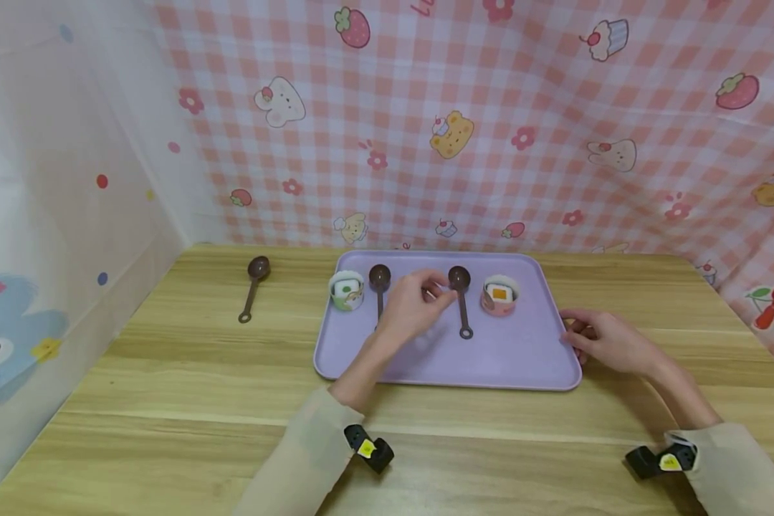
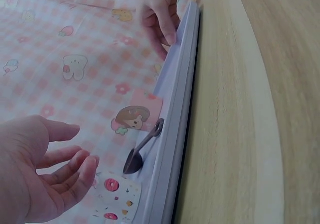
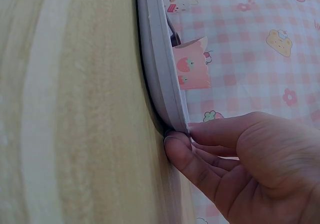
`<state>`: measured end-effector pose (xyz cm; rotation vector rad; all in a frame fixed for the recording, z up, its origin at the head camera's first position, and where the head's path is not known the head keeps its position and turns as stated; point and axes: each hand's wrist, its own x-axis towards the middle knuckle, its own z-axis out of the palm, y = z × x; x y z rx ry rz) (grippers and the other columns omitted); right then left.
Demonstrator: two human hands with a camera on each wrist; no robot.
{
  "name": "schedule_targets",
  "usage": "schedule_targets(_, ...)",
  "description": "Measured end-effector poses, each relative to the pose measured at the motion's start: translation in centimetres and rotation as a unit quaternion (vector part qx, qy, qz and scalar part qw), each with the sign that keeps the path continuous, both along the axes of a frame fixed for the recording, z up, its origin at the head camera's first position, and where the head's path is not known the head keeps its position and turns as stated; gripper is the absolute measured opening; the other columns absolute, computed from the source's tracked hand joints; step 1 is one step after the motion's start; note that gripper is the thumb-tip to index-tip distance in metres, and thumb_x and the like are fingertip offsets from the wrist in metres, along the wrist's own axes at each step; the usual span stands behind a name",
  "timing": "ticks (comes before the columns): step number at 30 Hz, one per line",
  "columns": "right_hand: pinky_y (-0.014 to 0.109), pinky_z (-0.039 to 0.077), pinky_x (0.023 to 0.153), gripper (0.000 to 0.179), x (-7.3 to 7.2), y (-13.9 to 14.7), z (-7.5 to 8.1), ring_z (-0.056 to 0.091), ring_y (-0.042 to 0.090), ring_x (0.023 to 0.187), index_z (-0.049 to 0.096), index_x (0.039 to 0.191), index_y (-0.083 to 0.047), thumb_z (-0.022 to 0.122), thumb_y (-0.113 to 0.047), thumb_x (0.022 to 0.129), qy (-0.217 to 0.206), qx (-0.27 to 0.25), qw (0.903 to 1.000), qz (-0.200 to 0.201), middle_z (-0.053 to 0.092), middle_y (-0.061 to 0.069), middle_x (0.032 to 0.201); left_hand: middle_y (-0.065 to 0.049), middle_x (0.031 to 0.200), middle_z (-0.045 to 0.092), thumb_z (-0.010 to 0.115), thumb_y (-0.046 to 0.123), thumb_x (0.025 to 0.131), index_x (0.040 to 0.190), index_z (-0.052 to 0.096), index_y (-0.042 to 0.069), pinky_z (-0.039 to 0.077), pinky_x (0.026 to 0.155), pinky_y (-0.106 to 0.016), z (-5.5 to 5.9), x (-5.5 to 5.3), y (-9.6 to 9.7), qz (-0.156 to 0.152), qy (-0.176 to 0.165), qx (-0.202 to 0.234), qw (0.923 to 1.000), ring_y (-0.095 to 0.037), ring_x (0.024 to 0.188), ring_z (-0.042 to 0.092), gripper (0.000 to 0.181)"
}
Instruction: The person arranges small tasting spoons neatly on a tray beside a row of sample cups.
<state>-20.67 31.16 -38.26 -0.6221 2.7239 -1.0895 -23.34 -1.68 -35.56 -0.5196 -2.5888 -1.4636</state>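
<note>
A lilac tray (image 1: 503, 358) lies on the wooden table. On it are two brown measuring spoons, the left spoon (image 1: 379, 278) and the right spoon (image 1: 459, 278), between a green patterned paper cup (image 1: 347, 301) and a pink paper cup (image 1: 498, 307). Each cup holds a white block, one with a green mark, the other orange. My left hand (image 1: 416, 307) hovers over the tray beside the right spoon, fingers loosely bent, holding nothing. A donut-print cup (image 2: 120, 196) shows near its fingertips in the left wrist view. My right hand (image 3: 260, 159) pinches the tray's right rim between thumb and fingers.
Left of the tray, another brown measuring spoon (image 1: 251, 287) lies on the table (image 1: 187, 380). A pink checked cloth (image 1: 400, 129) hangs behind the table, and a pale cloth (image 1: 51, 172) hangs along the left side.
</note>
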Motion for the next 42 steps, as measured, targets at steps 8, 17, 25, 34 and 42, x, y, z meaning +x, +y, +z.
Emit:
schedule_targets(8, 0.028, 0.055, 0.056, 0.038, 0.0, 0.0, -0.1, 0.061, 0.008, 0.064, 0.048, 0.13, 0.021, 0.059, 0.005, 0.098, -0.007, 0.0, 1.0, -0.001, 0.064, 0.007, 0.086, -0.005, 0.086, 0.07, 0.076, 0.015, 0.091, 0.107, 0.073, 0.001, 0.052, 0.069, -0.021, 0.1, 0.0, -0.9, 0.017, 0.016, -0.008, 0.9997, -0.015, 0.076, 0.064, 0.022)
schedule_targets(17, 0.028, 0.054, 0.056, 0.039, 0.1, -0.1, 0.3, 0.06, 0.009, 0.064, 0.048, 0.131, 0.021, 0.058, 0.005, 0.097, -0.008, 0.002, 1.0, -0.003, 0.063, 0.008, 0.086, -0.005, 0.082, 0.07, 0.076, 0.015, 0.091, 0.103, 0.074, 0.002, 0.053, 0.067, -0.023, 0.5, 0.1, -2.4, 0.03, 0.041, -0.005, 0.9987, -0.018, 0.074, 0.067, 0.019)
schedule_targets(25, 0.027, 0.055, 0.057, 0.04, 0.1, -0.1, 0.2, 0.061, 0.008, 0.065, 0.046, 0.132, 0.022, 0.058, 0.004, 0.098, -0.012, 0.006, 0.9999, -0.005, 0.064, 0.008, 0.087, -0.009, 0.086, 0.071, 0.075, 0.013, 0.09, 0.105, 0.072, -0.002, 0.055, 0.068, -0.027, 0.7, 0.1, -3.8, 0.038, 0.039, 0.001, 0.9985, -0.022, 0.076, 0.067, 0.022)
schedule_targets(34, 0.027, 0.054, 0.056, 0.039, 0.1, -0.1, 0.0, 0.061, 0.008, 0.064, 0.047, 0.131, 0.022, 0.059, 0.004, 0.098, -0.008, 0.01, 0.9999, -0.006, 0.064, 0.007, 0.086, -0.01, 0.091, 0.071, 0.075, 0.013, 0.091, 0.11, 0.07, -0.003, 0.056, 0.071, -0.03, 1.0, 0.2, -4.9, 0.045, 0.028, -0.001, 0.9986, -0.022, 0.079, 0.065, 0.024)
schedule_targets(42, 0.027, 0.054, 0.057, 0.039, 0.0, -0.1, 0.0, 0.06, 0.008, 0.064, 0.047, 0.131, 0.021, 0.059, 0.004, 0.098, -0.009, 0.007, 0.9999, -0.006, 0.064, 0.007, 0.087, -0.012, 0.089, 0.071, 0.076, 0.009, 0.088, 0.104, 0.071, -0.001, 0.056, 0.072, -0.03, 1.1, 0.4, -6.0, 0.051, 0.055, 0.008, 0.9971, -0.023, 0.076, 0.066, 0.02)
